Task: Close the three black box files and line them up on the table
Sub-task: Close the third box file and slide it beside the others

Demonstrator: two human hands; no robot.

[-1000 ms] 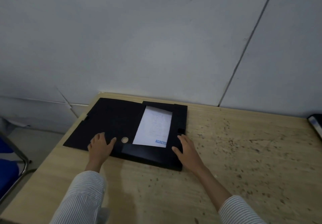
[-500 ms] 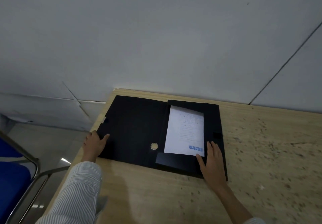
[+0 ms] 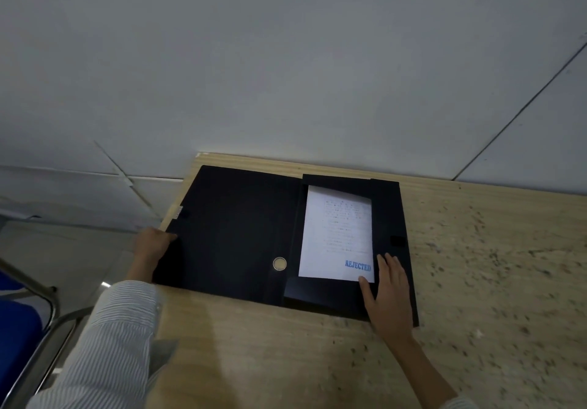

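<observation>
One black box file (image 3: 235, 233) lies open and flat at the table's far left corner, its lid spread to the left. A white sheet (image 3: 338, 233) stamped REJECTED in blue rests in its right half. My left hand (image 3: 151, 245) curls around the lid's left edge, which overhangs the table. My right hand (image 3: 387, 294) lies flat on the file's right half, fingers beside the sheet's lower right corner. Only this one file is in view.
The wooden table (image 3: 476, 281) runs right and toward me, against a grey wall (image 3: 286, 59). A blue chair with a metal frame (image 3: 28, 323) stands left of the table. A round finger hole (image 3: 279, 263) marks the file's spine.
My left hand has slid from the lid's front to its left edge and closed on it. My right hand stays pressed on the right half. The view has shifted left.
</observation>
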